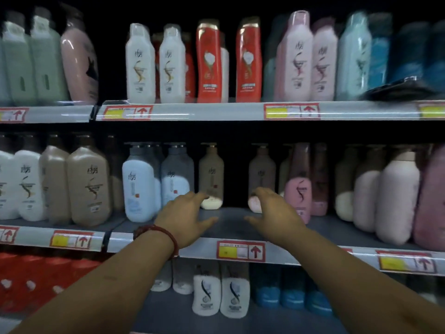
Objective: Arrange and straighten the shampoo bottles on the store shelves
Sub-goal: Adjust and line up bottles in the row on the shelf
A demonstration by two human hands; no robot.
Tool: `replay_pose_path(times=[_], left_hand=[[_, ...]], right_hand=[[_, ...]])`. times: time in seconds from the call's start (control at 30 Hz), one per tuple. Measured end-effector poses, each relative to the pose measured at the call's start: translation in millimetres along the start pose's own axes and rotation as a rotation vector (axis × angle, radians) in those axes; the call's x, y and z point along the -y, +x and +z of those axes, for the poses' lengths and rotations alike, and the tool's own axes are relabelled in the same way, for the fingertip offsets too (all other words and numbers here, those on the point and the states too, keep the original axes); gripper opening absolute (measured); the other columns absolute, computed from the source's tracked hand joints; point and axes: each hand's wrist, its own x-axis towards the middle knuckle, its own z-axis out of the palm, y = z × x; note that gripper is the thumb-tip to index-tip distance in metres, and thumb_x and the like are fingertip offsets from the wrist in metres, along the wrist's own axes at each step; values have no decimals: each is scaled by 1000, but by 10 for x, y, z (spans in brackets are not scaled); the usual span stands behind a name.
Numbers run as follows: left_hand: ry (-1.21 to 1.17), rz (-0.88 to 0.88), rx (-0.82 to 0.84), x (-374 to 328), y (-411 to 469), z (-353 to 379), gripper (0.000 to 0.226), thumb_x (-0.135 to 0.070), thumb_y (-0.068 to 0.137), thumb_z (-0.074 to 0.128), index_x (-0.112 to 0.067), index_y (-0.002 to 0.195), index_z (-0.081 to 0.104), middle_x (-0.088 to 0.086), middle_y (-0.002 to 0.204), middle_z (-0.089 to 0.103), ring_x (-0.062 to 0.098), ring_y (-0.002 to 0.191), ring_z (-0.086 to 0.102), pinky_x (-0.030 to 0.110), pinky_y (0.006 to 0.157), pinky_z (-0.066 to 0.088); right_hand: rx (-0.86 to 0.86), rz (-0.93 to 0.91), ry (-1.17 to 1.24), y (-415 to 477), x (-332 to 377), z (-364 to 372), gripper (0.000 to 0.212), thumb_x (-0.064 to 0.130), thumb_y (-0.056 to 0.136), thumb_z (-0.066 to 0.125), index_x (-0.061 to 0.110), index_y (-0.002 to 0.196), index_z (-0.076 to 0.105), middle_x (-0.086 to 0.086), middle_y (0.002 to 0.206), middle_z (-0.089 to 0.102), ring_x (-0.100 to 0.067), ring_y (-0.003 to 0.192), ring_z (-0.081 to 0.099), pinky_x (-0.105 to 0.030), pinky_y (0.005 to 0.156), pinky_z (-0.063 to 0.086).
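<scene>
Your left hand (186, 218) and right hand (274, 213) reach over the front edge of the middle shelf (231, 221). The fingers of both are spread apart and hold nothing.

The two bottles of concern, the left rear bottle (211, 175) and the right rear bottle (261, 175), stand well back toward the rear edge. They are apart from each other, with bare shelf in front of them.

Judgement: your hands are spread this way so that each can take one bottle and draw it forward.

Your left fingertips lie just beside the base of the left rear bottle. Your right fingers overlap the base of the other. Contact cannot be told in either case.

Both bottles stand upright, long axis vertical, pump uppermost, labels facing the front edge. The neighbouring blue bottle (138, 186) and pink bottle (298, 186) stand nearer the front edge, which appears to be the line to match. Blur limits any finer reading.
</scene>
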Motion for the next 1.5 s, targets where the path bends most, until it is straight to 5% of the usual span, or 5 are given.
replay_pose_path(times=[0.37, 0.7, 0.87, 1.0, 1.5], left_hand=[[-467, -349, 43, 24, 541, 503, 50, -28, 92, 68, -9, 136, 53, 6, 132, 63, 26, 122, 59, 24, 99, 42], [-904, -371, 50, 413, 877, 908, 29, -23, 67, 69, -25, 95, 72, 1, 108, 76, 21, 107, 68, 44, 103, 51], [-1178, -481, -29, 497, 932, 998, 23, -4, 91, 67, -25, 83, 59, 2, 98, 72, 27, 109, 66, 44, 106, 49], [-1154, -451, -55, 458, 929, 1009, 28, -1, 93, 64, -20, 111, 56, -17, 84, 58, 16, 105, 58, 35, 106, 45], [-1149, -407, -1, 463, 889, 977, 34, 7, 85, 66, -26, 94, 63, -13, 97, 71, 12, 105, 67, 29, 99, 51]], right_hand=[[-21, 217, 496, 258, -164, 399, 53, 30, 88, 75, 16, 135, 56, 3, 133, 58, -16, 121, 55, -28, 101, 46], [25, 489, 792, 1170, 183, 1216, 61, 7, 84, 67, 4, 142, 50, -11, 139, 56, -29, 126, 54, -40, 108, 45], [78, 461, 877, 1261, 230, 1354, 38, 2, 71, 53, 11, 107, 60, -10, 116, 67, -28, 107, 63, -46, 101, 51], [85, 428, 922, 1204, 223, 1331, 53, 1, 65, 55, 10, 117, 60, -10, 118, 67, -28, 111, 62, -46, 104, 49], [51, 361, 1008, 1193, 198, 1335, 43, -2, 87, 63, 6, 129, 60, -1, 111, 67, -20, 109, 63, -38, 107, 47]])
